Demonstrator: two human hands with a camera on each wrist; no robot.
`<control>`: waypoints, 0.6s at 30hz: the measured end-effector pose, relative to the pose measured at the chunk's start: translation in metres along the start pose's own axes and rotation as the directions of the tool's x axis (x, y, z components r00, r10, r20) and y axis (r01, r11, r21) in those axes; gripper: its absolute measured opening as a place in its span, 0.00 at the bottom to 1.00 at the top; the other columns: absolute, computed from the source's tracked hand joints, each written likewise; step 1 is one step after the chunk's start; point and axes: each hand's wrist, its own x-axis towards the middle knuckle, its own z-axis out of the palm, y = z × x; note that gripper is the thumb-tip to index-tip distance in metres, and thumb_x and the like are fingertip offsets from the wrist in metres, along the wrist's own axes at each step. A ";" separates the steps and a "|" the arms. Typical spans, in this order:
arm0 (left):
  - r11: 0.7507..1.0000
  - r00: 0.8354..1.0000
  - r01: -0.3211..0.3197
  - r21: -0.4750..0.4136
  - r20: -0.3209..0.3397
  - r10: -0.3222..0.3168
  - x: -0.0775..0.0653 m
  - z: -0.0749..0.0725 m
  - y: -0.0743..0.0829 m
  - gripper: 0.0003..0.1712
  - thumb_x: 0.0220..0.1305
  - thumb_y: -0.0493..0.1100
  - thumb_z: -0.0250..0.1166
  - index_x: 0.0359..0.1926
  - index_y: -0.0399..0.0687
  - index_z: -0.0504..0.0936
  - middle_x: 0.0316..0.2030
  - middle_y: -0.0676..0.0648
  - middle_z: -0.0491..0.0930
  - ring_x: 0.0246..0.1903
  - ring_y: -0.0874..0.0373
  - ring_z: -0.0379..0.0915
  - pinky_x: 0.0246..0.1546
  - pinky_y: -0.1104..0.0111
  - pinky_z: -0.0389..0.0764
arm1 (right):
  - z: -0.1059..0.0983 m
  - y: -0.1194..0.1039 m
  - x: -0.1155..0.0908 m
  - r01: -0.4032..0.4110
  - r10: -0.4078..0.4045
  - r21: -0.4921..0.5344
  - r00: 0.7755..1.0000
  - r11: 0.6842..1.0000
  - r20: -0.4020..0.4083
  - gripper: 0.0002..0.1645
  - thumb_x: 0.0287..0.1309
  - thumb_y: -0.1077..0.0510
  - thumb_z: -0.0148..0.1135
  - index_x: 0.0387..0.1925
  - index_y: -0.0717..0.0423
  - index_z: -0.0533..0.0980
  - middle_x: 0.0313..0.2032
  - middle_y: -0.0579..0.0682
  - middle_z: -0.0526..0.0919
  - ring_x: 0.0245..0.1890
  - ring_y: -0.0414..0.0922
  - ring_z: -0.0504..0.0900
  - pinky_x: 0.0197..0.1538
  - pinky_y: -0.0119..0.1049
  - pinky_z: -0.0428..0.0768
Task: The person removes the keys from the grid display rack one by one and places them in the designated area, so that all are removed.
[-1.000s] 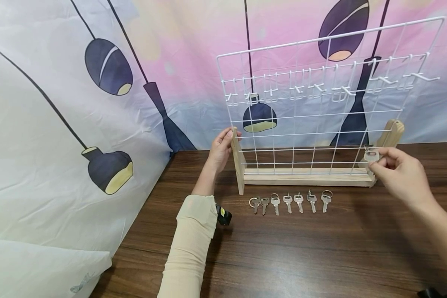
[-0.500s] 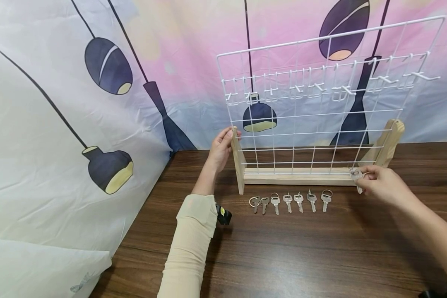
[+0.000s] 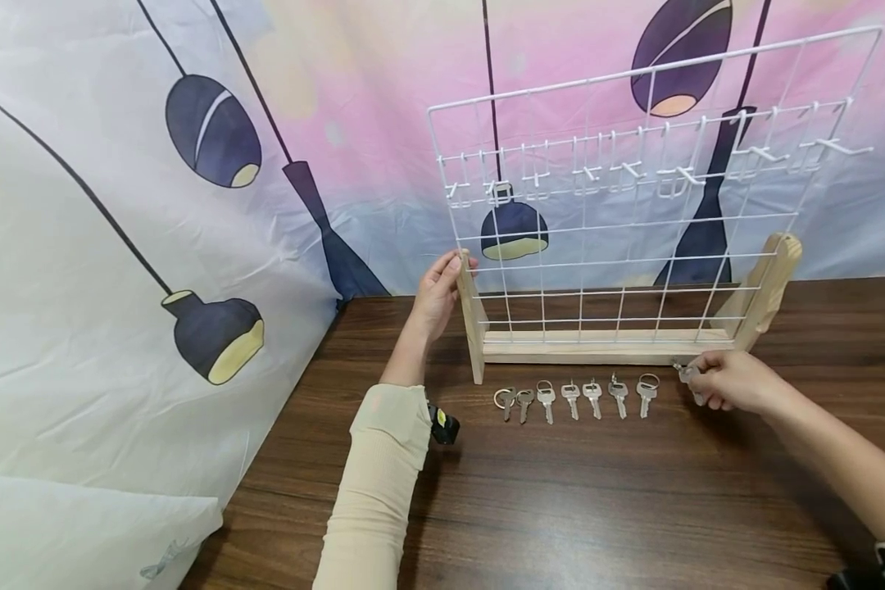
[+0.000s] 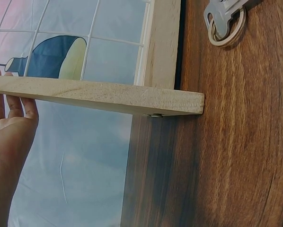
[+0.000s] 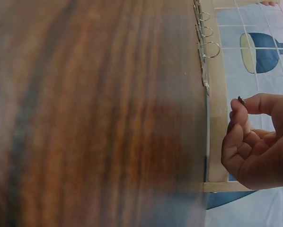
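A white wire grid rack stands on a wooden frame (image 3: 597, 358), with several white hooks (image 3: 629, 170) hanging along its upper part. My left hand (image 3: 437, 299) grips the top of the frame's left wooden side piece (image 3: 474, 328); the left wrist view shows fingers passing behind that board (image 4: 99, 94). Between thumb and fingers my right hand (image 3: 737, 382) pinches a silver key (image 3: 688, 374), held just above the table by the frame's right front. Only a dark tip of the key shows in the right wrist view. Left of it lies a row of several keys (image 3: 592, 397), some with rings.
Dark wood-grain table (image 3: 560, 508) extends in front of the rack. A patterned cloth (image 3: 383, 164) hangs behind and to the left. A black device (image 3: 443, 426) sits at my left wrist. The frame's right side piece (image 3: 770, 287) rises behind my right hand.
My right hand has come down and left with the key, from the frame's right side piece to near the tabletop. My left hand stays on the frame.
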 end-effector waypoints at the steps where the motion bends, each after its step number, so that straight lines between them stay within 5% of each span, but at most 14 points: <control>1: 1.000 1.000 0.002 0.007 -0.001 -0.002 0.000 0.000 0.000 0.21 0.70 0.37 0.47 0.58 0.26 0.64 0.35 0.53 0.79 0.43 0.55 0.73 0.45 0.67 0.72 | 0.001 0.001 0.000 -0.015 0.015 0.009 1.000 1.000 0.017 0.10 0.55 0.65 0.52 0.32 0.72 0.71 0.18 0.48 0.74 0.17 0.39 0.72 0.20 0.33 0.73; 7: 1.000 1.000 0.002 0.017 0.000 -0.002 0.001 0.001 0.001 0.21 0.70 0.36 0.46 0.59 0.26 0.63 0.35 0.54 0.79 0.51 0.42 0.68 0.54 0.56 0.67 | 0.011 0.005 0.002 -0.078 0.072 0.056 0.993 0.995 0.095 0.09 0.56 0.62 0.54 0.31 0.69 0.72 0.19 0.49 0.76 0.18 0.41 0.74 0.21 0.33 0.74; 12: 1.000 1.000 -0.005 0.008 0.009 0.005 0.002 0.001 0.000 0.19 0.69 0.37 0.46 0.56 0.30 0.67 0.35 0.53 0.79 0.45 0.51 0.72 0.48 0.64 0.71 | 0.015 0.006 0.002 -0.097 0.093 0.031 0.989 0.995 0.112 0.07 0.56 0.63 0.54 0.30 0.66 0.72 0.18 0.48 0.76 0.18 0.43 0.76 0.21 0.34 0.75; 18: 1.000 1.000 0.000 0.012 -0.005 0.000 0.001 0.000 -0.001 0.19 0.69 0.37 0.46 0.56 0.29 0.67 0.35 0.53 0.79 0.52 0.38 0.65 0.43 0.69 0.72 | 0.017 0.002 0.002 -0.078 0.081 -0.024 0.988 0.997 0.134 0.05 0.50 0.65 0.57 0.28 0.64 0.69 0.16 0.48 0.75 0.16 0.42 0.75 0.18 0.33 0.72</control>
